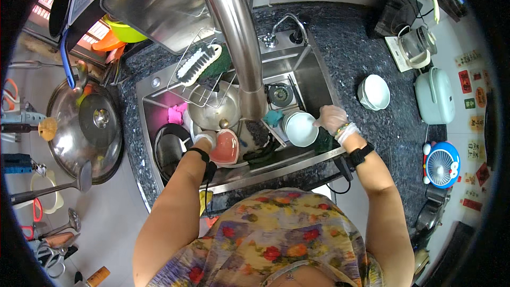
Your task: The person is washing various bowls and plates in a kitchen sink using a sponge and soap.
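In a thin clear glove, my left hand (pixel 206 139) holds the left edge of a pink heart-shaped dish (pixel 225 148) in the sink's left part. My gloved right hand (pixel 331 119) is at the right rim of a stack of white bowls (pixel 301 129) in the right basin; its fingertips touch the rim, though how firmly they grip is unclear. A teal cloth (pixel 273 118) lies left of the bowls. Left of my left hand is a black pan (pixel 169 147). Behind the dish is a steel bowl (pixel 214 105), and a pink cloth (pixel 175 114) lies beside it.
A wide steel pipe (pixel 235 32) crosses over the sink's middle. A wire rack holds a scrub brush (pixel 198 63). White bowls (pixel 375 92) stand on the right counter, near a rice cooker (pixel 434 95) and blue fan (pixel 442 165). A large lid (pixel 85 127) is at left.
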The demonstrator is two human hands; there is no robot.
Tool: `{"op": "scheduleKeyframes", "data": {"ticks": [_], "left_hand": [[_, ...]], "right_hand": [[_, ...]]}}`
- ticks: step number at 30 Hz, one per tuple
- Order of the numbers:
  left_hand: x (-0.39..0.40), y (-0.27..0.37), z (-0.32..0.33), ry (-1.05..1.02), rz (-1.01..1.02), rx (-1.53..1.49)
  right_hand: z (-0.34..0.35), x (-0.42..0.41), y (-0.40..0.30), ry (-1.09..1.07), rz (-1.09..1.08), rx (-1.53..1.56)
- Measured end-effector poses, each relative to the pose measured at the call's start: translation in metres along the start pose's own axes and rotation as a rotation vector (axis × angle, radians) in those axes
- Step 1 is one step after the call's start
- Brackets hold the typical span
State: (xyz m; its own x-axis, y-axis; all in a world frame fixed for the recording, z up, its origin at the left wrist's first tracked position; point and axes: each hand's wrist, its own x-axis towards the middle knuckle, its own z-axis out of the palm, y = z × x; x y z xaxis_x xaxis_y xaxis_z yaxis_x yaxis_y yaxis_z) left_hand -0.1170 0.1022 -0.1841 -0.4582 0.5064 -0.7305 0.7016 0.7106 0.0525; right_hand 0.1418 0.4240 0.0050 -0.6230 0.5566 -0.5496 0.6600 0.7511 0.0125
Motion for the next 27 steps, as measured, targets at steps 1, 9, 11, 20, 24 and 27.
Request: {"op": "scheduleKeyframes", "data": {"ticks": [1,9,11,20,24,27], "left_hand": [[0.004,0.003,0.001,-0.005,0.009,0.004],[0.029,-0.02,0.031,0.04,0.269,0.195],[0.005,0.034,-0.004,-0.063,0.283,0.177],[-0.044,0.066,-0.052,-0.867,0.085,-1.18],[-0.025,0.09,-0.038,-0.122,0.616,-0.466],[-0.024,0.132,-0.038,-0.099,0.433,-0.87]], "right_hand": [[0.002,-0.001,0.004,0.027,-0.009,0.001],[-0.012,-0.006,-0.006,0.126,-0.083,0.019],[-0.004,-0.019,0.014,0.101,-0.02,0.014],[-0.058,-0.048,0.016,0.232,-0.012,0.225],[-0.071,-0.046,-0.002,0.487,-0.076,0.522],[-0.073,-0.041,-0.008,0.573,-0.079,0.72]]}}
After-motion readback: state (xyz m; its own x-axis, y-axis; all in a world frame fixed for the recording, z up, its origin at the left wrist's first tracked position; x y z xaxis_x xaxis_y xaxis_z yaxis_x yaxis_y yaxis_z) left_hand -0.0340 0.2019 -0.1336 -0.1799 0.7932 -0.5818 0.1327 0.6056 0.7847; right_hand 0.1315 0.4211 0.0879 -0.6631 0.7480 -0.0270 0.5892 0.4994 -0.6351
